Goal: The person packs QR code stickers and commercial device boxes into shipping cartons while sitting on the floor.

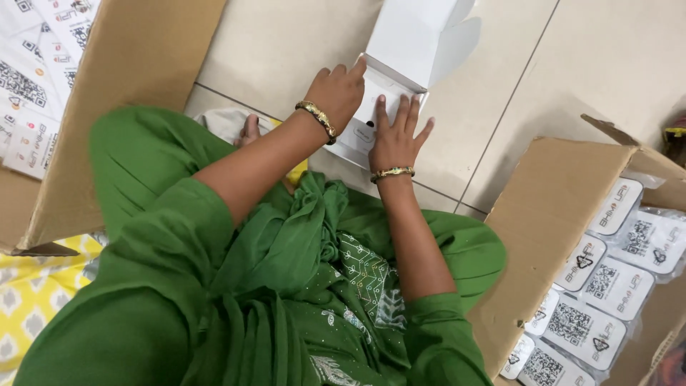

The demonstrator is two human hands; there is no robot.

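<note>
A small white cardboard box (411, 43) lies open on the tiled floor in front of me, its lid flap raised away from me. My left hand (337, 93) grips the near left corner of the box, fingers curled over its rim. My right hand (395, 136) lies flat, fingers spread, pressing on a white item (361, 134) inside the box. Both wrists carry gold bangles. Green sleeves and green cloth cover my arms and lap.
A large brown carton (564, 214) at the right holds several white bagged cards with black square code patterns (618, 286). Another brown carton flap (121, 93) rises at the left, with printed white sheets (36, 78) beyond it. A yellow patterned cloth (36, 293) lies lower left.
</note>
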